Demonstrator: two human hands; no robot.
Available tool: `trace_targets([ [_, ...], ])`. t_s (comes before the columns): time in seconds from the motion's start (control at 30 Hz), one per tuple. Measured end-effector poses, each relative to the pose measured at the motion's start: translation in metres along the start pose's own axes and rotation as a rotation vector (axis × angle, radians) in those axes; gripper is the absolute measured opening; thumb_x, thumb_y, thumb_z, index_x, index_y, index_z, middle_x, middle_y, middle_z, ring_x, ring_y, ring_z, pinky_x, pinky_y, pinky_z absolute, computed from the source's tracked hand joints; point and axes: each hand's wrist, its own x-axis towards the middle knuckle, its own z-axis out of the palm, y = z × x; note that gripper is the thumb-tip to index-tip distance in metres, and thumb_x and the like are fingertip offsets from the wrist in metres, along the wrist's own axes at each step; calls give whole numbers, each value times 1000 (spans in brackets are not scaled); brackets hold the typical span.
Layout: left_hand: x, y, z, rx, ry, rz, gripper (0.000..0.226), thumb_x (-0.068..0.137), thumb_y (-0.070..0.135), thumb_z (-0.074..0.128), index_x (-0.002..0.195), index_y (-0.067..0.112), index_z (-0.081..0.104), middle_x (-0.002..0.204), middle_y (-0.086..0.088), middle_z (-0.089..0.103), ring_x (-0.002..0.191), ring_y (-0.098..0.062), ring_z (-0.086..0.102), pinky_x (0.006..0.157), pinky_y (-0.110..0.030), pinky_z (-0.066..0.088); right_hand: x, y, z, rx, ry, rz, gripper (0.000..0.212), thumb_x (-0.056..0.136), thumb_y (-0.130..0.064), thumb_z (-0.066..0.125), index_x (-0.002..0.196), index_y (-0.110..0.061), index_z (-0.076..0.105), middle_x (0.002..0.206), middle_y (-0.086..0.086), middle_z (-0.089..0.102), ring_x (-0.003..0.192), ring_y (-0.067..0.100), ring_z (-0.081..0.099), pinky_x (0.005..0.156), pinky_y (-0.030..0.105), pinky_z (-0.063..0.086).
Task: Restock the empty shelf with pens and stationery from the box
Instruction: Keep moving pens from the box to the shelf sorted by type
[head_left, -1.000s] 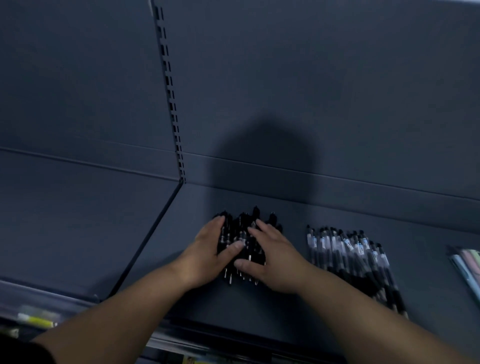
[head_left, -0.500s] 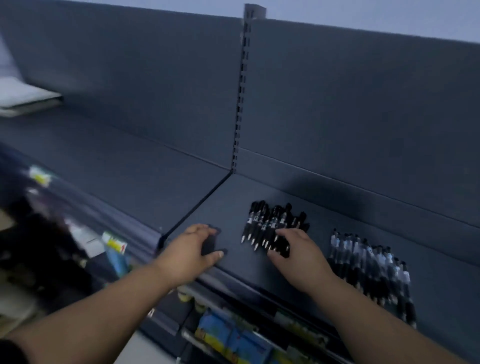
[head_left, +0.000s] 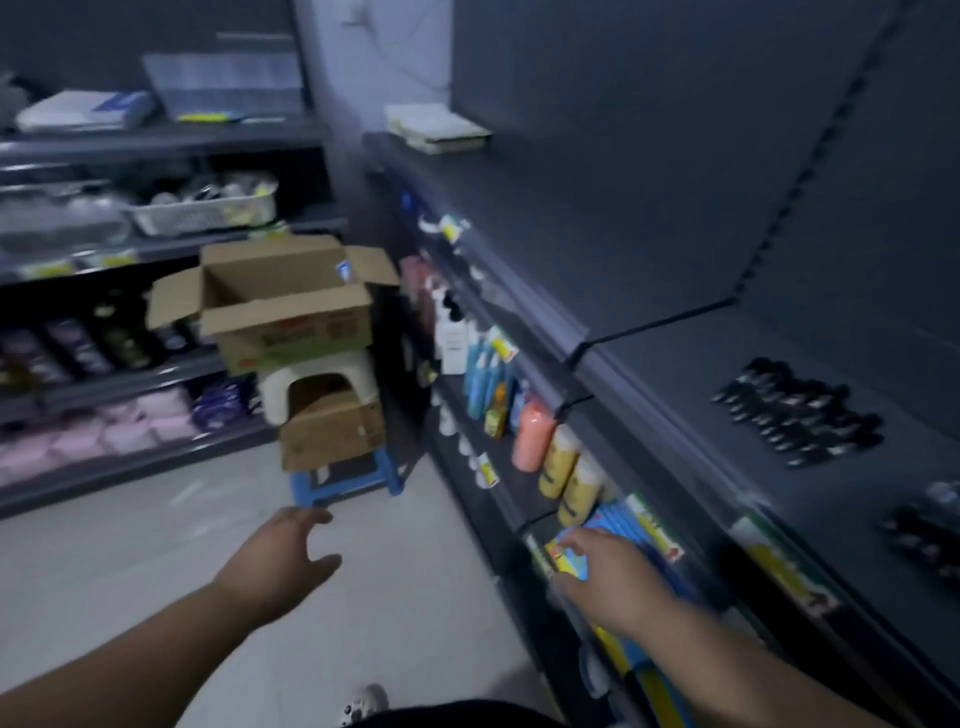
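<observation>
The left hand (head_left: 280, 558) is stretched forward over the pale floor (head_left: 130, 571), fingers loosely spread and empty. The right hand (head_left: 610, 582) is also relaxed and empty, beside blue packets (head_left: 623, 519) on a lower shelf. An open cardboard box (head_left: 283, 312) sits on a white stool (head_left: 317, 384), its contents hidden. Black pens (head_left: 795, 410) lie in a row on the dark shelf (head_left: 675, 369).

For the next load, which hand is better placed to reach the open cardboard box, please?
Probably left: the left hand is open, aimed at the cardboard box; the right hand is beside the shelves.
</observation>
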Motion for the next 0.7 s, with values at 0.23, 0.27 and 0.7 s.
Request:
trace_targets([
  [0.23, -36, -103, -6, -87, 37, -244, 54, 85, 38, 67, 133, 23, 48, 138, -1, 48, 115, -16, 55, 97, -26, 42, 44, -66, 56, -121, -182, -60, 45, 86, -37, 62, 127, -22, 55, 124, 2, 61, 118, 17, 54, 100, 24, 39],
  [0.27, -37, -117, -8, -104, 37, -263, 54, 85, 37, 67, 133, 23, 48, 138, -1, 48, 117, -16, 54, 98, -26, 42, 52, -81, 65, -134, -212, -80, 45, 86, -37, 62, 128, -22, 55, 125, 2, 60, 118, 16, 54, 100, 23, 39],
  [0.7, 52, -275, -106, -218, 75, -389, 53, 85, 36, 67, 133, 23, 48, 136, 0, 49, 113, -15, 56, 94, -25, 43, 213, -281, 111, -4, -296, -131, 48, 88, -39, 63, 133, -26, 50, 125, -7, 56, 108, 7, 54, 86, 19, 41],
])
